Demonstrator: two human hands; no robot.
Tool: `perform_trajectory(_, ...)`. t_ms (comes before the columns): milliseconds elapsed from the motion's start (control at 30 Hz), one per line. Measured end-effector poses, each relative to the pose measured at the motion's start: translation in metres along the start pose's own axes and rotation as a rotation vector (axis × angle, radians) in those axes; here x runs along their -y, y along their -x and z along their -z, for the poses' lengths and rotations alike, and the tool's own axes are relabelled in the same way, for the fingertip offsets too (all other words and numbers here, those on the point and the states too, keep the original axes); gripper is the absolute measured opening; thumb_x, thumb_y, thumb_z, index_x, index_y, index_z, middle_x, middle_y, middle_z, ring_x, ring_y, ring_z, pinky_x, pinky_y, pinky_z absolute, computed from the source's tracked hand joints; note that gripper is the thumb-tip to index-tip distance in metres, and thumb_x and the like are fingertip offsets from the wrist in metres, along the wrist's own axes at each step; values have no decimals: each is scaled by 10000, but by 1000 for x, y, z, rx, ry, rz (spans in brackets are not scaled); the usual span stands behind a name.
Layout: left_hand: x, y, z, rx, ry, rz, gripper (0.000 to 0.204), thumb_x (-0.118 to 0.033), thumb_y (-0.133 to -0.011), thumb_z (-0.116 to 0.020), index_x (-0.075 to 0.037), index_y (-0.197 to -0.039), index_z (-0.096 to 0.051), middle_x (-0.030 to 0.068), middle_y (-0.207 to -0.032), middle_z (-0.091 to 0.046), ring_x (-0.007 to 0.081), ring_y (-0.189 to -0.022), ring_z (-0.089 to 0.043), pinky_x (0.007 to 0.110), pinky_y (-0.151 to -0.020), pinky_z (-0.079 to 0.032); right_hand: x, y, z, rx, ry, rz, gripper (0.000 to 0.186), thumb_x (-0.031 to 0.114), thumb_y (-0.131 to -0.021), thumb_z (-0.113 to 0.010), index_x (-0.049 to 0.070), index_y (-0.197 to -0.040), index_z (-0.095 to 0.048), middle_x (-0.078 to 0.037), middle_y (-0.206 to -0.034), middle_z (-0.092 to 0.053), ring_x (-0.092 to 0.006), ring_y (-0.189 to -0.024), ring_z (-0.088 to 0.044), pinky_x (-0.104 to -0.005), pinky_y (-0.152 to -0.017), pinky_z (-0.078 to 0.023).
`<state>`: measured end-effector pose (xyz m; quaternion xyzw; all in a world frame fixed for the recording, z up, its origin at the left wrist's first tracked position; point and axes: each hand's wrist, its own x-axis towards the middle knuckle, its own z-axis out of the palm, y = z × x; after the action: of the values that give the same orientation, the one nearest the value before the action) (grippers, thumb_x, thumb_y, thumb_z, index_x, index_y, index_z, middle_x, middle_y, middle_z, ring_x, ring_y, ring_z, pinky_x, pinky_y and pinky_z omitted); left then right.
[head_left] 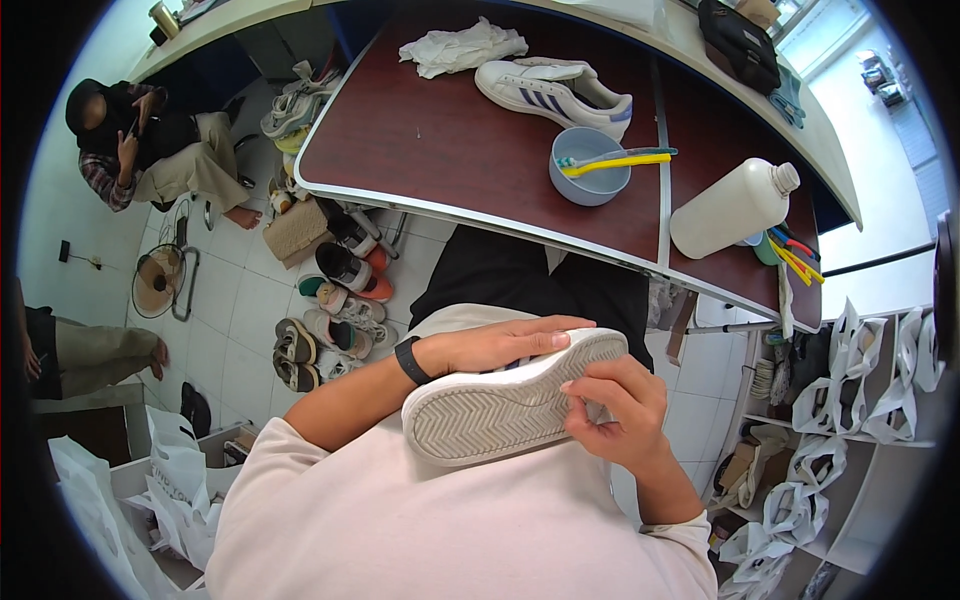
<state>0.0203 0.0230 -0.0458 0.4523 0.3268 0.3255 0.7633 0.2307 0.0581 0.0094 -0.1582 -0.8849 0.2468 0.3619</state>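
Observation:
A white sneaker point(480, 425) is held against my chest, its grey zigzag-patterned sole turned up toward me. My left hand point(495, 345), with a black wristband point(410, 360), is closed over the upper along the far side, thumb near the edge of the sole. My right hand point(622, 408) has its fingers pinched together against the sole at the shoe's right end; whatever is between the fingertips, if anything, is too small to make out. On the table beyond lies another white sneaker point(545, 92) with dark blue stripes.
On the dark red table point(400, 150) stand a blue-grey bowl point(575, 180) with two brushes across it, a white bottle point(730, 210) and a crumpled white cloth point(460, 47). Several shoes point(345, 320) cover the floor at left. Shelves with white bags point(820, 480) stand right. Two people are at left.

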Motion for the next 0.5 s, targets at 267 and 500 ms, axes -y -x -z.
perform_trajectory(267,-5,1,0,22,-112,12,797,-472,-933,-596,-67,-1560,-316,213,-1528,-400,328,-1426,-373,433,-1166,-300,10,2,-3,37,44,45,253,-17,-596,-727,80,-824,-677,-31,-794,-637,-183,-605,-598,-284,-507,-496)
perform_trajectory(500,-3,-1,1,-6,-147,15,780,-432,-924,-606,-53,-1550,-335,220,-1501,-434,339,-1401,-405,435,-1152,-323,8,2,-3,85,93,115,258,6,-593,-744,75,-829,-665,-36,-803,-639,-190,-616,-598,-295,-536,-507)
